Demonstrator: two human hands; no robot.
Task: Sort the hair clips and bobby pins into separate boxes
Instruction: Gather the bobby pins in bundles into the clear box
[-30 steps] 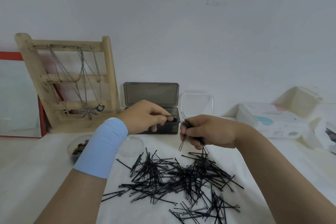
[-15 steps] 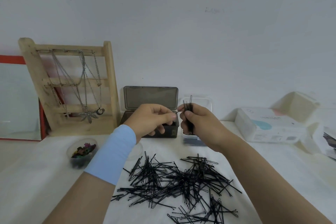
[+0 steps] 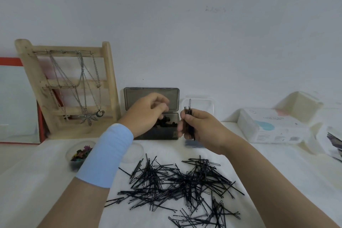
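Dozens of black bobby pins (image 3: 175,181) lie in a tangled heap on the white table (image 3: 33,181), right in front of me between my forearms. A few stragglers are scattered at the near edge.

My right hand (image 3: 201,129) grips a small bundle (image 3: 189,114) of the same pins. Thumb and fingers are curled round it, and it stands upright with its looped ends on top and one pin poking higher than the rest.

My left hand (image 3: 148,113) hovers over the open dark box (image 3: 157,134), just left of the bundle. Its fingers are bent downward, but they are blurred — I cannot tell whether they pinch anything. The box lid (image 3: 133,96) stands upright behind that hand. Small dark clips (image 3: 164,123) sit inside the box.

Just right of it is a clear box (image 3: 207,102) with its lid up. My right hand hides most of its base, and something bluish shows under that hand.

A blue band (image 3: 107,157) wraps my left forearm. Beside it, on the left, a round tub (image 3: 69,153) holds coloured clips (image 3: 81,153) — its clear cap (image 3: 136,151) lies flat on the other side of the arm.

Against the wall at the far left a wooden rack (image 3: 37,87) leans, hung with chains (image 3: 83,83). A red-framed mirror (image 3: 16,102) stands beside it. On the right lies a white pack (image 3: 272,126).
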